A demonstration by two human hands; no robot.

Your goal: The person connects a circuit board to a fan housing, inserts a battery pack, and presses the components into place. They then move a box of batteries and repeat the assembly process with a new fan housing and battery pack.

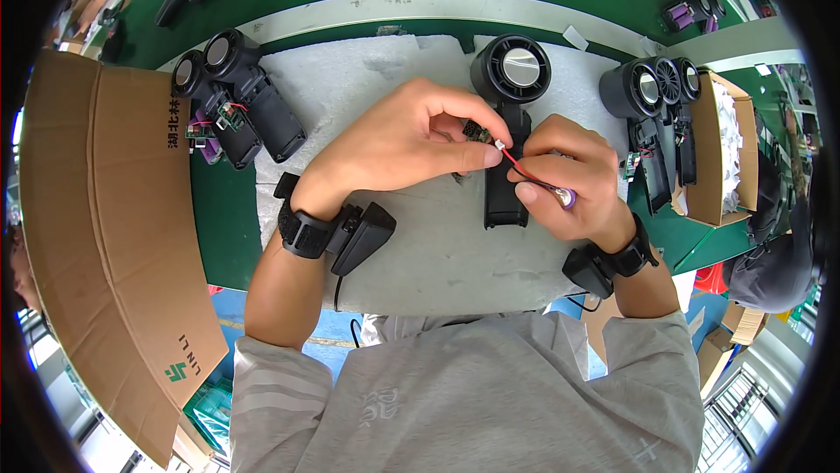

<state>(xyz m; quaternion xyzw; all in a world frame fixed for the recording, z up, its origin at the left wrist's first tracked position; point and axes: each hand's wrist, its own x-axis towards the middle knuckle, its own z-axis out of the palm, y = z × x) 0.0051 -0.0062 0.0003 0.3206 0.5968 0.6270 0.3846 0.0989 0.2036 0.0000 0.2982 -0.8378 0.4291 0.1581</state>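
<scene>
Bright, fairly even light covers the bench, leaving the foam mat [411, 272] pale toward the top and greyer nearer the lower edge. Shadows are soft, and a silver disc [522, 68] shines brightly. The left hand [411, 140], right hand [567, 177] and red wire [510, 158] look reasonably sharp. Fisheye distortion bows the white rail [437, 3] and cardboard box [131, 210]; toward the black, vignetted rim, details turn stretched and soft, with blown-out patches low at both sides.
</scene>
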